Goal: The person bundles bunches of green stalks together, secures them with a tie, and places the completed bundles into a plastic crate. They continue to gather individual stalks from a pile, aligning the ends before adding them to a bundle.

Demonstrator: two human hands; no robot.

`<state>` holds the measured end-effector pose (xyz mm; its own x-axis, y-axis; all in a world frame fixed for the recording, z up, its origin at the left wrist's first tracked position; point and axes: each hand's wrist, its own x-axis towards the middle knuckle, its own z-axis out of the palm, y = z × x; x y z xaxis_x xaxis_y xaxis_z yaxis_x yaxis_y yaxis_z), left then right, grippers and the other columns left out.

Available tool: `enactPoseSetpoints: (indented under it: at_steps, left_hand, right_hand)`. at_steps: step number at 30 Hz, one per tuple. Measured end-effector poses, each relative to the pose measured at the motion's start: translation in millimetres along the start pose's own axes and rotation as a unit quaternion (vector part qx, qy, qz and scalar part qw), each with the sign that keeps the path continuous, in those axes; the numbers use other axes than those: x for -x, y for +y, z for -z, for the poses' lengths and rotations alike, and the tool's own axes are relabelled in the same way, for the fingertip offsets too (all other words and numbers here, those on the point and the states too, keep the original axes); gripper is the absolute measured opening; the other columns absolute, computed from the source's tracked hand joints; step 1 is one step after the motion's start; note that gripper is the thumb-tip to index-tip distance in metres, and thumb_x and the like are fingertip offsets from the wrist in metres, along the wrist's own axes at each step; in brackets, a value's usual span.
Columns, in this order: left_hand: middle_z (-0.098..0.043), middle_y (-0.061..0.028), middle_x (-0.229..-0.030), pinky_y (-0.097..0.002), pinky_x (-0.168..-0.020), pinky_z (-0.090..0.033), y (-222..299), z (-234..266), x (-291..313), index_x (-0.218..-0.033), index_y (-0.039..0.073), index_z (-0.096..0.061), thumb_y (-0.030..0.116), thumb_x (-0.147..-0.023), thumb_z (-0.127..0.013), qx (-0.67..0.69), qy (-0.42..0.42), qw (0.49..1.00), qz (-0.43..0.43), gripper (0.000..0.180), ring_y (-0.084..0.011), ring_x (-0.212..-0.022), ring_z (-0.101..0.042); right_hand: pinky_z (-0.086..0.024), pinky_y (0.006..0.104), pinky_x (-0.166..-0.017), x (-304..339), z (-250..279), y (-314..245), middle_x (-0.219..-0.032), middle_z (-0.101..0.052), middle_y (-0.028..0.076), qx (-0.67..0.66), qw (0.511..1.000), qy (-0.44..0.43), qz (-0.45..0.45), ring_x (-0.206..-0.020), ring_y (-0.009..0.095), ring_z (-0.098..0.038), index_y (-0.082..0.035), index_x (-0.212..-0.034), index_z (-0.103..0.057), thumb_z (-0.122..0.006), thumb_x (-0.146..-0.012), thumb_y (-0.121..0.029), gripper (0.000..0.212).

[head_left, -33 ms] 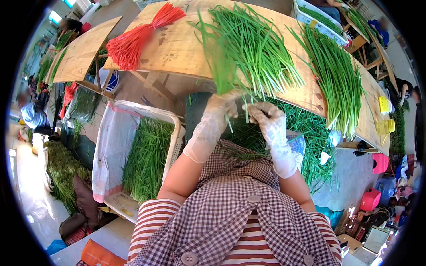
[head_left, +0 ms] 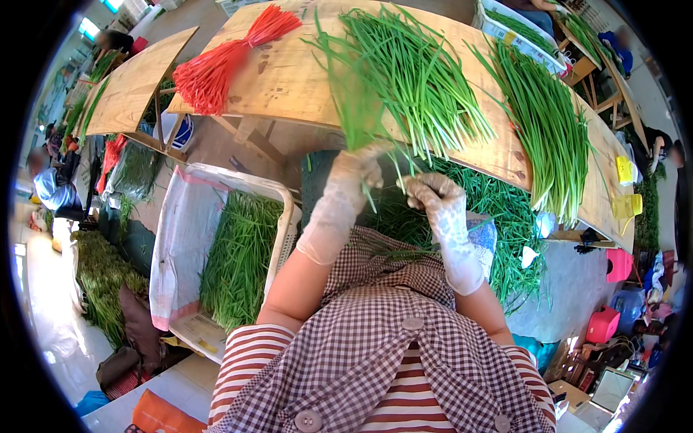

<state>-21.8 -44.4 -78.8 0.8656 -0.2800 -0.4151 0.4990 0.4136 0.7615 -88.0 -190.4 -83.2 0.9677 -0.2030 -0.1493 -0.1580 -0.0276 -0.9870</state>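
Note:
My left hand [head_left: 356, 169], in a whitish glove, is closed round a small bunch of garlic chives [head_left: 354, 108]. Their green tops point away from me over the table edge and are smeared by motion; a pale stalk end hangs below the fist. Just to the right, my right hand [head_left: 433, 193], gloved too, has thumb and fingers pinched at a thin chive stalk [head_left: 398, 169] that slants up toward the bunch. Beyond both hands a large pile of garlic chives [head_left: 419, 79] lies on the wooden table [head_left: 303, 79], white ends toward me.
Another chive pile [head_left: 541, 130] lies farther right. Red ties [head_left: 213, 72] sit at the table's left. Beside my left arm stands a lined crate [head_left: 177, 245] of chives. Loose green leaves [head_left: 505, 216] heap below the table's front edge. Other people work at tables around.
The chive tops in my left hand have shifted slightly left. My right hand has moved a little, its fingertips pinched near the stalk. The piles and crate are unchanged.

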Motion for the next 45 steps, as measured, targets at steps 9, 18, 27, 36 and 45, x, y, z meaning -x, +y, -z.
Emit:
enactPoseSetpoints:
  at_steps: [9,18,27,36,45]
  left_hand:
    - [-0.056,-0.0123,-0.075,-0.0373,-0.066,-0.050,9.5,31.9,-4.7,-0.089,-0.004,-0.056,0.013,-0.081,-0.049,0.235,-0.045,0.971,0.003,0.020,-0.0251,-0.065,-0.055]
    - [-0.055,-0.0054,-0.067,-0.0360,-0.060,-0.048,-2.6,28.0,-9.5,-0.095,0.000,-0.059,0.018,-0.085,-0.051,0.059,0.011,0.998,-0.001,0.023,-0.0206,-0.055,-0.052]
    - [-0.057,-0.0196,-0.108,-0.0402,-0.081,-0.045,-16.9,30.7,-21.2,-0.112,-0.006,-0.050,0.027,-0.092,-0.041,0.228,-0.148,0.961,0.055,0.040,-0.0265,-0.093,-0.055]
    - [-0.057,-0.0163,-0.106,-0.0389,-0.086,-0.045,-27.2,-7.4,-5.3,-0.114,-0.004,-0.048,0.022,-0.092,-0.042,0.382,-0.251,0.889,0.034,0.035,-0.0259,-0.098,-0.055]
    - [-0.059,-0.0102,-0.091,-0.0524,-0.091,-0.041,14.4,15.9,-13.0,-0.108,-0.001,-0.050,0.020,-0.089,-0.045,0.278,-0.171,0.945,-0.003,0.028,-0.0298,-0.098,-0.056]
  right_hand:
    - [-0.050,0.0311,-0.065,16.4,28.7,4.0,-0.077,-0.064,0.016,0.283,0.959,-0.016,0.028,-0.069,0.025,-0.064,-0.002,-0.088,-0.065,-0.056,-0.083,-0.028,0.028]
    - [-0.048,0.0227,-0.056,-20.7,-18.8,-1.5,-0.077,-0.064,0.011,0.042,0.997,-0.029,-0.060,-0.060,0.013,-0.059,0.005,-0.099,-0.060,-0.060,-0.083,-0.025,0.033]
    - [-0.049,0.0280,-0.060,-12.3,-19.1,13.7,-0.076,-0.064,0.012,0.088,0.994,-0.051,0.040,-0.061,0.017,-0.062,0.000,-0.100,-0.061,-0.048,-0.089,-0.028,0.033]
    - [-0.041,0.0358,-0.080,-15.9,-55.5,18.9,-0.095,-0.055,0.012,0.102,0.846,0.266,0.450,-0.089,0.025,-0.052,-0.002,-0.104,-0.052,-0.049,-0.089,-0.023,0.025]
    - [-0.046,0.0291,-0.070,16.4,-14.6,0.8,-0.089,-0.059,0.011,0.080,0.887,0.147,0.430,-0.078,0.022,-0.057,-0.004,-0.094,-0.056,-0.055,-0.084,-0.009,0.011]
